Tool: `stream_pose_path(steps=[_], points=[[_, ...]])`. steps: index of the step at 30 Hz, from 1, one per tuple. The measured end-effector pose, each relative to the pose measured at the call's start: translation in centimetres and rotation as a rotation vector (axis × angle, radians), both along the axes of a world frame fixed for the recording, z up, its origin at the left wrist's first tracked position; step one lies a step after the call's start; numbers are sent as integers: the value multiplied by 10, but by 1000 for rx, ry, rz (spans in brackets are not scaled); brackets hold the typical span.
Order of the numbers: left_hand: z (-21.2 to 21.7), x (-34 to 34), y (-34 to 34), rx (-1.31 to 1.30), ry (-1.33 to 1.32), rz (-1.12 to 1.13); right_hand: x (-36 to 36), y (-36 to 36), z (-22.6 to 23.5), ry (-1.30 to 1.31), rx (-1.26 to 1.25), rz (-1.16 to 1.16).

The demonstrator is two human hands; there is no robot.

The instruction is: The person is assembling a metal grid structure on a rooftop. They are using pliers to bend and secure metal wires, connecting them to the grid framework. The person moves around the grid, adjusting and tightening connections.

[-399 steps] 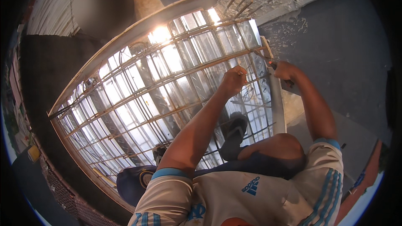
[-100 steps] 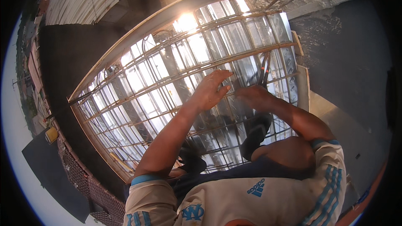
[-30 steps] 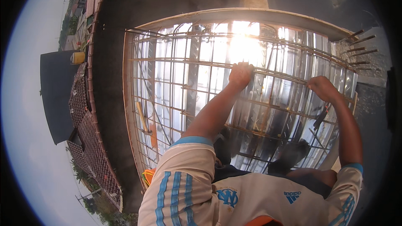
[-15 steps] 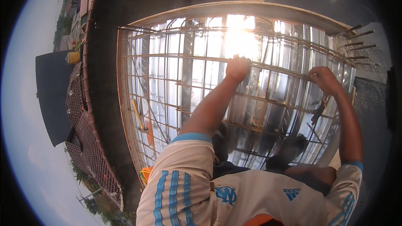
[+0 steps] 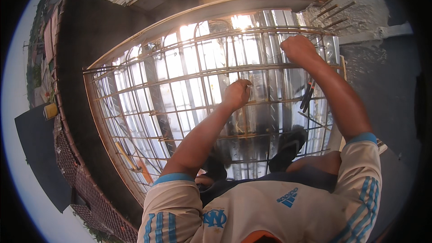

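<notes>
A grid of reinforcing bars (image 5: 198, 76) lies over shiny corrugated metal sheets (image 5: 173, 69). My left hand (image 5: 236, 94) is over the middle of the grid, fingers closed in a pinch, between two crosswise bars. Whatever is at its fingertips is too small to name. My right hand (image 5: 298, 50) is farther off and to the right, its fingers curled between the two farthest long bars. Its grip is hidden from view. Below its wrist, dark-handled pincers (image 5: 308, 95) with orange marks rest at the grid.
A yellow-handled hammer (image 5: 127, 156) lies at the left, by an orange piece (image 5: 146, 173). A wooden edge board (image 5: 92, 108) borders the grid. Bar ends (image 5: 335, 9) jut out by rough concrete (image 5: 366, 0) at far right. Tiled roofs (image 5: 67, 153) stand beyond the left edge.
My left hand has let go of the long bar and come nearer to me. My right hand has moved from that bar toward the farther one. The view has turned and shifted.
</notes>
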State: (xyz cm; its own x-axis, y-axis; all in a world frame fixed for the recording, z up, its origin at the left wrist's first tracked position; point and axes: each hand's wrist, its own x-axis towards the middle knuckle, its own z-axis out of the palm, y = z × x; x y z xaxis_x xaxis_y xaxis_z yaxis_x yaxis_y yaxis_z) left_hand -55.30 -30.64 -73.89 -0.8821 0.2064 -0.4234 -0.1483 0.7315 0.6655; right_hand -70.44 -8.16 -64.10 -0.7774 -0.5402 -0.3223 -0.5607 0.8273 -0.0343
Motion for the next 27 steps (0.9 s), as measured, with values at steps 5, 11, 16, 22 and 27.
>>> stream_pose_path(steps=[5,11,16,22,27], points=[[27,-29,26,-12,611,106,5,-3,3,-101,-79,72],[41,-57,36,61,193,42,9,-19,28,-165,-227,71],[35,-49,18,437,-214,260,12,-17,21,-193,-292,37],[28,-47,-11,573,-464,258,11,-22,22,-225,-321,7],[32,-40,-10,664,-449,232,9,-14,17,-258,-344,-47]])
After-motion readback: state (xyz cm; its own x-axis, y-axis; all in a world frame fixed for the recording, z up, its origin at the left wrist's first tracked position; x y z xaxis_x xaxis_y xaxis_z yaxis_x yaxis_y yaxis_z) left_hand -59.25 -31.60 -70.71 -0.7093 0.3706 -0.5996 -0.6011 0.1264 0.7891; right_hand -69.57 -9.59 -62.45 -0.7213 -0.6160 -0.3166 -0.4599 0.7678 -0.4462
